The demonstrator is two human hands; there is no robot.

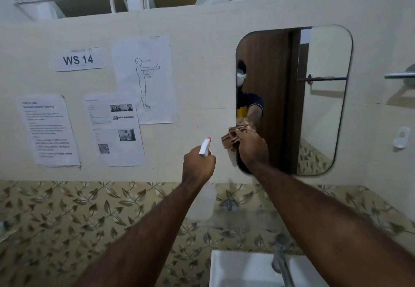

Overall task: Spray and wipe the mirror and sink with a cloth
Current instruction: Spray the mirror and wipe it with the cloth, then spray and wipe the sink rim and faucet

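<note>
A rounded mirror (314, 98) hangs on the cream wall at the right. My right hand (252, 146) presses a brown striped cloth (231, 139) against the mirror's lower left edge. My left hand (197, 166) grips a spray bottle (204, 147) with a white and orange nozzle, held upright to the left of the mirror; its pale body hangs below my fist. The white sink (238, 268) sits at the bottom, under my right forearm, with a metal tap (281, 262) on it.
Several printed sheets (116, 129) and a "WS 14" sign (78, 59) are stuck on the wall at the left. A metal towel bar (399, 75) and a white hook (400, 137) are right of the mirror. Leaf-patterned tiles (67, 219) run below.
</note>
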